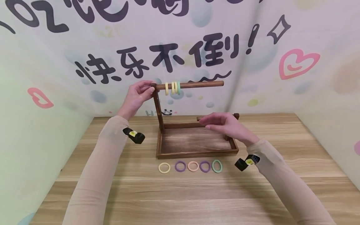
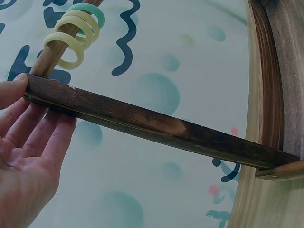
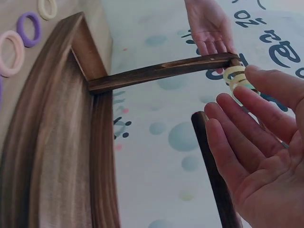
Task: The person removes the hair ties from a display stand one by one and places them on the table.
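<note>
A dark wooden stand has a tall post at the left of its shallow tray. From the post's top a round rod runs out to the right. My left hand grips the top corner, thumb on one side and fingers on the other. Three yellow rings and a mint green ring hang on the rod close to that hand. My right hand hovers over the tray's right part, fingers loosely extended and holding nothing. Behind it is a lower dark bar, partly hidden in the head view.
In front of the tray, on the wood-grain table, a row of loose rings holds a yellow ring, two purple rings, a pink ring and a green ring. A printed wall cloth stands close behind.
</note>
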Motion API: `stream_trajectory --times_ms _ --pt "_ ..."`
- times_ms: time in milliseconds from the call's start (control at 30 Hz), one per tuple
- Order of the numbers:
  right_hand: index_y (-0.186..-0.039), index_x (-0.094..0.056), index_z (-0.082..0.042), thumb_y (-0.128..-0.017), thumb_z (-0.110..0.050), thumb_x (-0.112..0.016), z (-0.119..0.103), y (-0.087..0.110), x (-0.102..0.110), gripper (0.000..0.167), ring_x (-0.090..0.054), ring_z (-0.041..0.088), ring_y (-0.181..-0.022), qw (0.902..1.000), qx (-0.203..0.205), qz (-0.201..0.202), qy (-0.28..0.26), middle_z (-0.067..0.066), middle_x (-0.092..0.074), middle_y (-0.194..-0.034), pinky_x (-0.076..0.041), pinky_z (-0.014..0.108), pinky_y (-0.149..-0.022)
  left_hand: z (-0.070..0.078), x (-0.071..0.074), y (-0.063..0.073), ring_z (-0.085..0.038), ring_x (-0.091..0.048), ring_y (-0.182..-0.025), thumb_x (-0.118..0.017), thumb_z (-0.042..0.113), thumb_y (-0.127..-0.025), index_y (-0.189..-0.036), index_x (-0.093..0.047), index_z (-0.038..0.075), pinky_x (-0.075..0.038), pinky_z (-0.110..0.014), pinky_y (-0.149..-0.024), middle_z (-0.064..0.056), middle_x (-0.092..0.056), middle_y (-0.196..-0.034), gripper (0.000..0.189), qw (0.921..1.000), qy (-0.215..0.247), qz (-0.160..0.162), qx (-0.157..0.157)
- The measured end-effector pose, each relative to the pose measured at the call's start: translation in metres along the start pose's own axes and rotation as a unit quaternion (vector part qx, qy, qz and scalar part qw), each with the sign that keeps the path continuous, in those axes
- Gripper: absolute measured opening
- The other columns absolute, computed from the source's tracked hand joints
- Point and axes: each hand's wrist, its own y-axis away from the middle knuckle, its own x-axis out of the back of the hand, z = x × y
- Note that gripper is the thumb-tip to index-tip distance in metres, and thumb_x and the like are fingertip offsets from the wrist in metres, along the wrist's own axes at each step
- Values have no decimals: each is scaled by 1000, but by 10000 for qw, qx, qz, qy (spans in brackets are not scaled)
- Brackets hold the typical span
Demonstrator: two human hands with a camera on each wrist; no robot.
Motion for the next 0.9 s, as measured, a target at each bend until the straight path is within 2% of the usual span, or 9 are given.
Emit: stream_trajectory --times_ms 133,233,400,600,700,900 --pt "-121 -65 -3 -93 -10 -66 -3 -5 4 28 -63 22 -107 9999 -2 127 -112 11 -66 -119 -53 33 -89 0 0 0 -15 -65 -100 -56 0 -96 -126 -51 -13 -49 -35 -96 -15 -65 -115 33 10000 -10 -20 67" --pt "-120 -65 -3 -93 -12 -66 -7 -8 7 29 -62 24 -108 9994 -54 298 -144 10 -66 -118 -53 31 -88 -1 1 1 -15 -64 -101 -56 0 -96 -125 -51 -13 -49 -35 -96 -16 -64 -117 32 10000 -46 -45 29" --pt "-120 -65 -3 -93 -14 -66 -15 -17 12 29 -62 26 -109 9984 8 563 -44 8 -66 -118 -53 28 -87 -1 2 0 -14 -64 -100 -56 0 -96 -125 -51 -13 -49 -36 -95 -8 -67 -110 31 9999 -38 -68 -70" --pt "-120 -66 -2 -92 -13 -67 -22 -27 15 30 -64 21 -105 9968 169 766 -117 10 -64 -121 -54 28 -86 0 1 0 -13 -66 -95 -55 -1 -96 -125 -51 -14 -50 -34 -93 2 -68 -101 32 9999 130 -37 -26" --pt "-120 -65 -1 -92 -12 -67 -27 -31 16 30 -62 21 -108 9959 320 821 -204 10 -62 -124 -52 30 -90 0 1 0 -13 -66 -95 -56 -1 -96 -124 -51 -13 -51 -33 -93 2 -68 -100 31 9999 147 -58 -15" --pt "-121 -64 0 -92 -11 -66 -35 -42 18 31 -55 25 -119 9926 592 1040 -204 10 -60 -126 -42 36 -105 1 2 0 -13 -66 -95 -56 -1 -96 -124 -52 -13 -50 -34 -94 1 -68 -100 31 9998 171 -106 -5"
